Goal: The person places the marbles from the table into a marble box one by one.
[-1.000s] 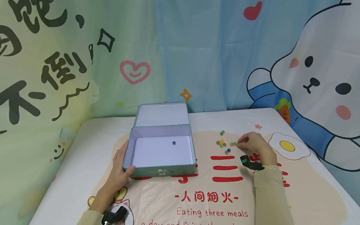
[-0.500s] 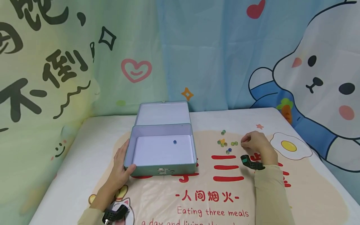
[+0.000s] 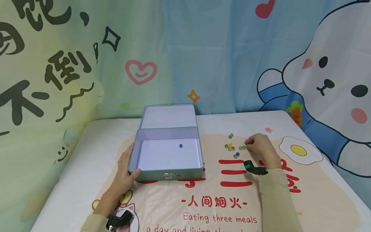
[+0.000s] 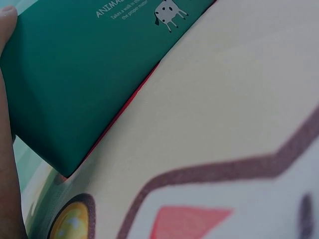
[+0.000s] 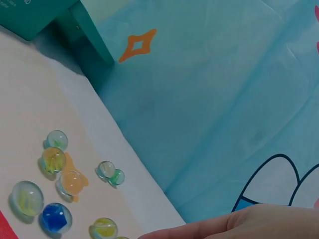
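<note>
A tin box (image 3: 166, 175) stands with its lid (image 3: 169, 116) raised at the back; one blue marble (image 3: 181, 146) lies inside. My left hand (image 3: 123, 174) holds the box's front-left corner, thumb at the front rim and fingers along the left side. The left wrist view shows the green outer wall (image 4: 84, 74). My right hand (image 3: 262, 148) is low over the cloth, fingertips together beside two yellow-green marbles (image 3: 240, 148). Whether something is between those fingertips is hidden. Several glass marbles (image 5: 28, 198) lie nearby, including a blue one (image 5: 56, 218).
A printed cloth (image 3: 214, 193) covers the table. A pair of green marbles (image 3: 231, 136) lies farther back. Behind the table hangs a patterned curtain (image 3: 203, 48). A dark wrist strap (image 3: 255, 168) sits on the right wrist, another (image 3: 119, 219) on the left.
My right hand drew slightly right of the marbles, then came back left beside them. My left hand stays at the box corner. The whole head view shifted slightly.
</note>
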Action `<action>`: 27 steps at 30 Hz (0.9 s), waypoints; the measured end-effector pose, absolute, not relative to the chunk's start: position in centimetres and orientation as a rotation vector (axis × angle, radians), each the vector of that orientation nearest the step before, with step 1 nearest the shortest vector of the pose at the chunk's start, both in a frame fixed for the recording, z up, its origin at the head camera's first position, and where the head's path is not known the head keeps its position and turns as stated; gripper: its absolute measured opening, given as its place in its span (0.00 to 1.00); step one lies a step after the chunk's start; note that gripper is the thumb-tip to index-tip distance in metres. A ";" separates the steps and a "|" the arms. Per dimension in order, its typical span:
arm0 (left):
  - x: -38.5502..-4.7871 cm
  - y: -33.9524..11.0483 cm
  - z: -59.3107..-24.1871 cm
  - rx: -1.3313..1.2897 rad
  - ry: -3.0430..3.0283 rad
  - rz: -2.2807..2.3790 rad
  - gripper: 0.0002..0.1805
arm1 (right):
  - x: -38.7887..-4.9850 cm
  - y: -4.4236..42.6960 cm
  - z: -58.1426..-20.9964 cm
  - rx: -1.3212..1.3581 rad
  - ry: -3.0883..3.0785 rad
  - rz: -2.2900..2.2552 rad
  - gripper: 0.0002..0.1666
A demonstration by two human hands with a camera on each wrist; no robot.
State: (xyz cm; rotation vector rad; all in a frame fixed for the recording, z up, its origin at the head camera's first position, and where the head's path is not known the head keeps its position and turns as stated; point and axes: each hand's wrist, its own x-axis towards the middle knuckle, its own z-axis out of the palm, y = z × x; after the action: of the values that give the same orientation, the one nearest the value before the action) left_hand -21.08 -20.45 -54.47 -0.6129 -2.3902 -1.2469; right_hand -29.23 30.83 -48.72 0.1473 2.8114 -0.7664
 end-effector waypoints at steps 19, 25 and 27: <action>-21.0 -20.5 -54.3 -0.598 -2.404 -1.274 0.49 | -29.9 31.3 -49.4 0.093 2.870 -0.754 0.15; -20.9 -20.4 -54.1 -0.610 -2.391 -1.260 0.49 | -29.9 31.3 -49.4 0.068 2.885 -0.753 0.15; -20.9 -20.4 -54.1 -0.609 -2.393 -1.252 0.49 | -29.9 31.3 -49.4 0.069 2.885 -0.759 0.14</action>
State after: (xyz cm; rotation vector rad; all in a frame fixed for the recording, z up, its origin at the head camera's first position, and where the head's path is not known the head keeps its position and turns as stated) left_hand -20.89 -20.37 -54.11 -0.6091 -2.3930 -1.2525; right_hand -29.93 31.31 -49.44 0.0687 2.8848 -0.7591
